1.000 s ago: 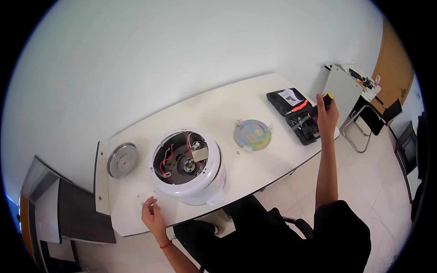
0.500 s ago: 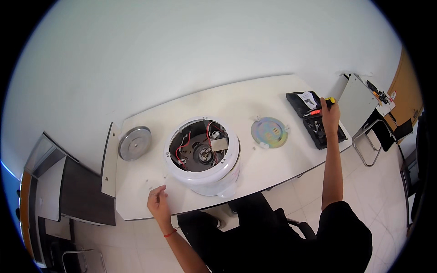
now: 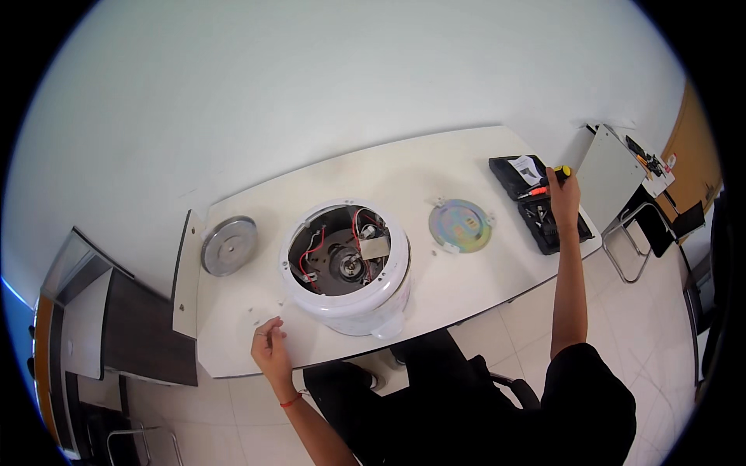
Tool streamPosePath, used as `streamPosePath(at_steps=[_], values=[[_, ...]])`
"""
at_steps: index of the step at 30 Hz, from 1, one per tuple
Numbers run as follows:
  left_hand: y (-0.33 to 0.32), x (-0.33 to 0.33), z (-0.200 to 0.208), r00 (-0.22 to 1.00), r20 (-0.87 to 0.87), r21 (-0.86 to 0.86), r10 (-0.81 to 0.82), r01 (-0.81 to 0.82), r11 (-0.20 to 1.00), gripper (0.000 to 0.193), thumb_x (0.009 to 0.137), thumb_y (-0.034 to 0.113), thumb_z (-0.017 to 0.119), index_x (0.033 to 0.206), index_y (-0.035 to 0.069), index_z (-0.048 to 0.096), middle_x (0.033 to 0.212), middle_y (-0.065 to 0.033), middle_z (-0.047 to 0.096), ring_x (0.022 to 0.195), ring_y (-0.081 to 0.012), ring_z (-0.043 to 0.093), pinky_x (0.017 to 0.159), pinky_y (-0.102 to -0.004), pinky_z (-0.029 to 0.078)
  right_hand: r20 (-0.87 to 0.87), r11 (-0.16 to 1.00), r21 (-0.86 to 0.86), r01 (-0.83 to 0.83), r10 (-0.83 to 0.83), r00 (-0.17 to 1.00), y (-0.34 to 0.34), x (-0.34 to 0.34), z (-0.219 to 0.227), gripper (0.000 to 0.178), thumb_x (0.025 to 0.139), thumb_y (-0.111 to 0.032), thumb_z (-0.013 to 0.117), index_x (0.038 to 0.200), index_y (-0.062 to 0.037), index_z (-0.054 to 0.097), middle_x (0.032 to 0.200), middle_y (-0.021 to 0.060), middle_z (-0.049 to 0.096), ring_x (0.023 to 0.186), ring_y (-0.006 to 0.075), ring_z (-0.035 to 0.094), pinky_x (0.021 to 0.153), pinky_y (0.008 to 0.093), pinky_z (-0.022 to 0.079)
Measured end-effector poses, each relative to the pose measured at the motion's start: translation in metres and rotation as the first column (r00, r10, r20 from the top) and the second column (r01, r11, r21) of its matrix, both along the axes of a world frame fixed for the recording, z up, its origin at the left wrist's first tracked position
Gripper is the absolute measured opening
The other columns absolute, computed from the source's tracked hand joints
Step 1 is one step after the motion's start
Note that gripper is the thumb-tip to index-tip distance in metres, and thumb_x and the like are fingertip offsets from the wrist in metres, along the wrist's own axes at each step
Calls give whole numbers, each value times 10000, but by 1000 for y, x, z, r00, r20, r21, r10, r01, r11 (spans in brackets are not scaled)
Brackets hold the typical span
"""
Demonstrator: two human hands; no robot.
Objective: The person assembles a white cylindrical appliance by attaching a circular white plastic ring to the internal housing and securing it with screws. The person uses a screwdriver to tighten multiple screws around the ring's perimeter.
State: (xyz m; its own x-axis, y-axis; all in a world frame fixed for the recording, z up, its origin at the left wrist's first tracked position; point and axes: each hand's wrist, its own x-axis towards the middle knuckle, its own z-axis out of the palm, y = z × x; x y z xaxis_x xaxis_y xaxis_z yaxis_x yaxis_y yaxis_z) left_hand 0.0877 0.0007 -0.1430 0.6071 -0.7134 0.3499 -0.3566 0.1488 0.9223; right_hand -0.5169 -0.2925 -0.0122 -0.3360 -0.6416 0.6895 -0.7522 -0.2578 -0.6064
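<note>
My right hand point(image 3: 565, 199) is closed round a screwdriver with a black and yellow handle point(image 3: 562, 172), above a black tool case point(image 3: 509, 180). A red-orange piece point(image 3: 538, 191) with a thin shaft shows just left of my fingers; I cannot tell whether it belongs to the screwdriver. At the front left table edge, my left hand point(image 3: 271, 351) has its fingers loosely bent and apart, with nothing visible in them. Between my hands stands a white round appliance housing point(image 3: 357, 305), open at the top. Red and white wires and a central metal part point(image 3: 350, 267) show inside it.
A round metal plate point(image 3: 230, 245) lies at the left of the white table point(image 3: 365, 167). Right of the housing lies a round iridescent metal cover point(image 3: 460, 226) with tabs. Small pieces point(image 3: 253, 315) lie near my left hand. A side table point(image 3: 610, 167) and chair stand at the right.
Almost nothing differs. Both hands stay in place, with the right hand still gripping the screwdriver over the tool case.
</note>
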Motion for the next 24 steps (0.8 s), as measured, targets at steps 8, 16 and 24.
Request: streamPosePath(at_steps=[8,16,24], values=[[2,0,3,1000,0,29,5,-5,1000,224,1056,57,570,1204,-30,714,1067,-79,723,842,-103,615,786,-248,517,177,999,-7,-45,46,983,9,12,10,403,1027,-357,726,991,24,598,771,97,633,648,182,571,648,342,475],[1,-3,4,1000,1,29,8,-8,1000,236,1053,51,562,1220,-32,707,1071,-80,720,838,-102,610,779,-247,513,311,978,-161,-131,176,934,27,20,25,332,1058,-317,696,1108,5,635,901,53,692,754,118,675,726,272,560],[3,-1,3,997,-76,-44,25,-28,999,298,1035,75,597,1311,-9,673,1101,-100,715,841,-123,627,778,-267,532,457,845,-414,-338,514,726,69,76,53,276,1091,-248,641,1170,16,636,963,71,700,767,129,696,730,275,578]])
